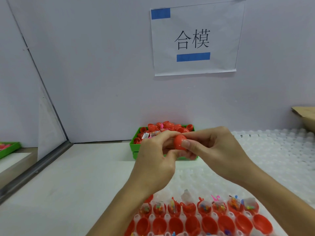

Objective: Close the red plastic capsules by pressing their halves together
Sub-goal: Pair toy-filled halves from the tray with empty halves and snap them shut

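Both hands meet above the table around one red capsule (179,142). My left hand (156,156) curls its fingers round the capsule's left side, which it hides. My right hand (215,150) pinches the right half, thumb across the front. Behind the hands stands a green tray (133,145) heaped with red capsule halves (167,126) and small wrapped toys. At the bottom edge a white holder tray (204,181) carries a row of open red halves with toys (204,207) in them and a row of empty open halves (192,224).
More white dimpled trays (276,149) cover the table at the right. A cardboard box (305,118) sits at the far right edge. A paper sign (194,38) hangs on the back wall. A divider with a metal rail (34,169) borders the left, another green tray (9,148) beyond it.
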A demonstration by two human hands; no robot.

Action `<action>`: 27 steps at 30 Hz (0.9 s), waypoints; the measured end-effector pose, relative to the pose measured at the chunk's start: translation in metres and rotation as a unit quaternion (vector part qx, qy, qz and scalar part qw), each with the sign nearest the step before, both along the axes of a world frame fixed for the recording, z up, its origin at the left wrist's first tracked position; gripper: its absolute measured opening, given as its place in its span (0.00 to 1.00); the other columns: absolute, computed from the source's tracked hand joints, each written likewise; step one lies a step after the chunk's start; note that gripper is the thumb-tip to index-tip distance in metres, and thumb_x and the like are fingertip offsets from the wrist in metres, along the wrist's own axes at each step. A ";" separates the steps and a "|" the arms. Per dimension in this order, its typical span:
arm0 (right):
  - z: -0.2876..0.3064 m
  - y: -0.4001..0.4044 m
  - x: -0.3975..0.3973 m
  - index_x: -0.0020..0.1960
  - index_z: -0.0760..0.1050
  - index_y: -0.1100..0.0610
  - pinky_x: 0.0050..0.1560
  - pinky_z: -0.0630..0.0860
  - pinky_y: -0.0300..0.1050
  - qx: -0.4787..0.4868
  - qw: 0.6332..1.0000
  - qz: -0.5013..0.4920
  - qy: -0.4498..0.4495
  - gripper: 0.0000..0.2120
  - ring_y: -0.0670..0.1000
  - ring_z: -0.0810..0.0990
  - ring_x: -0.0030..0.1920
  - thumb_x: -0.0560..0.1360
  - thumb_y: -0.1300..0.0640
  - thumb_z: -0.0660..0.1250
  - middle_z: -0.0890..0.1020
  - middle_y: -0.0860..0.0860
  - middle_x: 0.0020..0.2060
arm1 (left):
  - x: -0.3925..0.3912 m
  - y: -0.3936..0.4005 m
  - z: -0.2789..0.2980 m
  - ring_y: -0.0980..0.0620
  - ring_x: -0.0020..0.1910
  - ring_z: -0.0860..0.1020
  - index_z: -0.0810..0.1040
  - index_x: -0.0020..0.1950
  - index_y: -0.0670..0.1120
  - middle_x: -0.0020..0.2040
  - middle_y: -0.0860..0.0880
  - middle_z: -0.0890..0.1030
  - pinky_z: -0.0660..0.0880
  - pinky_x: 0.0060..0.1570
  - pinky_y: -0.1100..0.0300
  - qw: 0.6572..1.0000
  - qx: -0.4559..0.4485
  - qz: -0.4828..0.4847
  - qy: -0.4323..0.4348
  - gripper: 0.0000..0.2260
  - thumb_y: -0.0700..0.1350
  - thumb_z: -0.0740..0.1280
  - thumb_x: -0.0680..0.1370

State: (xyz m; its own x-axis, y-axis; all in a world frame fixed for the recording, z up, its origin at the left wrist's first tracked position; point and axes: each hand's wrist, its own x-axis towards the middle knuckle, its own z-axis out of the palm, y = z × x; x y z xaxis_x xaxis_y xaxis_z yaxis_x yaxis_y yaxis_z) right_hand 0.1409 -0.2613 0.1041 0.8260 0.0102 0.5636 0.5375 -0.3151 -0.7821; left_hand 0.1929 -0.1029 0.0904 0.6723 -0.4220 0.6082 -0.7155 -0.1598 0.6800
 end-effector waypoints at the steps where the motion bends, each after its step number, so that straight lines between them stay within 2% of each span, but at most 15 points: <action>1: 0.001 -0.002 0.000 0.48 0.85 0.46 0.39 0.79 0.34 0.008 1.000 0.011 0.011 0.08 0.48 0.85 0.38 0.71 0.50 0.69 0.87 0.48 0.36 | 0.002 0.001 0.001 0.60 0.50 0.83 0.81 0.57 0.47 0.49 0.55 0.85 0.80 0.53 0.63 0.999 -0.017 -0.020 0.033 0.14 0.32 0.70 0.76; 5: 0.005 -0.012 0.002 0.52 0.83 0.53 0.40 0.79 0.37 0.033 0.999 0.010 0.021 0.10 0.48 0.85 0.38 0.72 0.54 0.68 0.87 0.51 0.38 | 0.003 0.000 -0.001 0.53 0.57 0.82 0.77 0.64 0.47 0.55 0.50 0.85 0.79 0.58 0.55 0.978 -0.080 -0.110 0.155 0.14 0.46 0.68 0.78; 10: 0.004 -0.014 0.003 0.56 0.81 0.53 0.40 0.77 0.36 0.034 0.999 0.005 0.005 0.15 0.49 0.84 0.41 0.69 0.56 0.71 0.86 0.54 0.42 | 0.004 -0.005 -0.008 0.47 0.58 0.81 0.72 0.59 0.46 0.55 0.47 0.84 0.77 0.54 0.54 0.939 -0.150 -0.192 0.242 0.12 0.49 0.63 0.78; 13: 0.002 -0.013 0.005 0.51 0.82 0.54 0.38 0.75 0.34 0.022 0.999 -0.025 -0.007 0.08 0.50 0.83 0.41 0.72 0.60 0.71 0.85 0.56 0.42 | 0.003 -0.007 -0.009 0.49 0.55 0.83 0.75 0.56 0.46 0.52 0.48 0.85 0.79 0.50 0.55 0.944 -0.150 -0.186 0.229 0.12 0.52 0.62 0.79; 16: 0.001 -0.014 0.006 0.49 0.82 0.55 0.38 0.76 0.34 0.013 0.999 -0.046 -0.005 0.05 0.48 0.84 0.41 0.73 0.60 0.71 0.86 0.52 0.41 | 0.003 -0.008 -0.009 0.51 0.53 0.83 0.81 0.57 0.49 0.51 0.49 0.85 0.81 0.46 0.54 0.965 -0.122 -0.131 0.194 0.13 0.52 0.63 0.78; 20: 0.001 -0.016 0.006 0.47 0.83 0.57 0.37 0.77 0.34 0.016 0.998 -0.054 0.007 0.05 0.46 0.84 0.37 0.74 0.65 0.71 0.86 0.52 0.38 | 0.003 -0.006 -0.009 0.53 0.53 0.83 0.77 0.62 0.53 0.51 0.52 0.86 0.82 0.47 0.54 0.984 -0.093 -0.070 0.133 0.14 0.50 0.69 0.76; 24: -0.002 -0.014 0.008 0.48 0.84 0.59 0.38 0.77 0.34 0.001 0.998 -0.056 0.015 0.04 0.47 0.84 0.36 0.74 0.61 0.71 0.86 0.52 0.37 | 0.001 -0.006 -0.009 0.57 0.52 0.83 0.79 0.57 0.54 0.48 0.57 0.85 0.82 0.48 0.58 0.998 -0.050 -0.021 0.036 0.13 0.44 0.75 0.75; 27: -0.004 -0.011 0.008 0.48 0.84 0.58 0.39 0.77 0.35 0.009 0.998 -0.053 0.018 0.06 0.47 0.83 0.36 0.74 0.58 0.70 0.86 0.50 0.36 | 0.000 -0.006 -0.009 0.60 0.50 0.83 0.80 0.55 0.53 0.47 0.59 0.85 0.81 0.48 0.59 0.998 -0.051 -0.004 0.024 0.10 0.43 0.75 0.75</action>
